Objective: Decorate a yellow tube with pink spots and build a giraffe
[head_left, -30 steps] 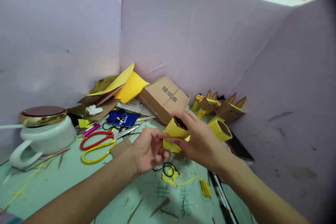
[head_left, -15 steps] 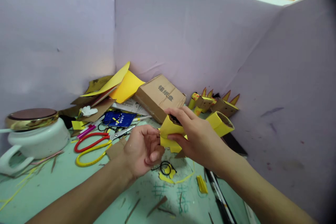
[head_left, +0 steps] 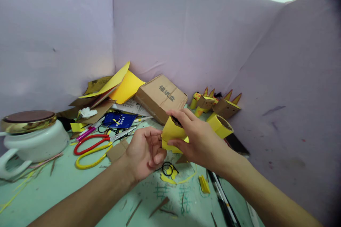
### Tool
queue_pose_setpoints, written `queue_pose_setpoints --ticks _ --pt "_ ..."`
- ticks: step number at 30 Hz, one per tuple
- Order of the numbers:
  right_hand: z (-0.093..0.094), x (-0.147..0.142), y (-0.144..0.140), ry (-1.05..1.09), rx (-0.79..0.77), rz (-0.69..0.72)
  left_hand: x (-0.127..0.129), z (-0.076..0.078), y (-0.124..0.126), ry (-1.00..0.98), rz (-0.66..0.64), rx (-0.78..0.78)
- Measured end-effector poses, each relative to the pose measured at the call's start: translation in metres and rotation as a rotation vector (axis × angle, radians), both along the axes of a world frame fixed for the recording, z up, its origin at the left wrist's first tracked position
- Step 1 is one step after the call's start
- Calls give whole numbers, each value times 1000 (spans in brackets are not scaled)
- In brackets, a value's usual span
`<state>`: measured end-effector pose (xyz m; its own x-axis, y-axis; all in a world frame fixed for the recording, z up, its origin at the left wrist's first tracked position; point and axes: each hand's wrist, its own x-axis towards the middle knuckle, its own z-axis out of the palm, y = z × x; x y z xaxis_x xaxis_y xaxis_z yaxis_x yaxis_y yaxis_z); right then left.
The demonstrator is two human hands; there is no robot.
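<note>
My right hand (head_left: 198, 136) grips a cardboard tube wrapped in yellow paper (head_left: 170, 133), thumb in front and fingers over its top rim. The tube's dark open end faces up. My left hand (head_left: 147, 152) is turned palm up with fingers curled, its thumb and fingertips against the tube's left edge. What lies deeper in those fingers is hidden. Just past my right hand shows another open yellow tube end (head_left: 220, 126); whether it is joined to the held tube I cannot tell. Below the hands lie a black elastic loop (head_left: 167, 169) and yellow paper scraps (head_left: 168, 178).
Scissors (head_left: 93, 145) with red and yellow handles lie left of my hands, beside a white lidded mug (head_left: 37, 140). Behind are a cardboard box (head_left: 162, 95), yellow sheets (head_left: 126, 87) and small cardboard animal figures (head_left: 226, 106). A folded yellow piece (head_left: 204, 184) and pens (head_left: 222, 198) lie right.
The view has shifted slightly, so things sit a little further left. Both hands keep nearly the same hold, and the yellow tube end on the right has moved slightly left.
</note>
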<state>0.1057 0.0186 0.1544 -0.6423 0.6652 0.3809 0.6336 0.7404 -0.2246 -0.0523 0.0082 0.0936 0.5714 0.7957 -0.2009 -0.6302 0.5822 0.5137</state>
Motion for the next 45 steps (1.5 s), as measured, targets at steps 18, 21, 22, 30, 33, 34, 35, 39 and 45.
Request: queue_pose_setpoints --ticks 18,21,22,30,33,34,35,39,45 --pt "26 17 24 -231 -169 359 -4 2 5 140 -23 -71" --pt "27 16 27 -246 -184 369 -1 2 4 135 -21 -61" --pt "27 16 28 -244 -189 367 0 3 3 141 -23 -54" --pt "17 20 23 -178 -170 348 7 12 -4 240 -24 -69" --pt "14 23 20 -214 -115 332 8 12 -5 256 -17 -79" --pt "13 23 19 -224 -98 327 8 12 -5 253 -22 -76" --pt "12 24 19 -228 -82 324 8 11 -6 247 -31 -70" --pt "10 25 18 -242 -34 324 9 7 -5 206 -33 -57" --pt "7 24 18 -263 -19 333 8 3 -6 188 -45 -35"
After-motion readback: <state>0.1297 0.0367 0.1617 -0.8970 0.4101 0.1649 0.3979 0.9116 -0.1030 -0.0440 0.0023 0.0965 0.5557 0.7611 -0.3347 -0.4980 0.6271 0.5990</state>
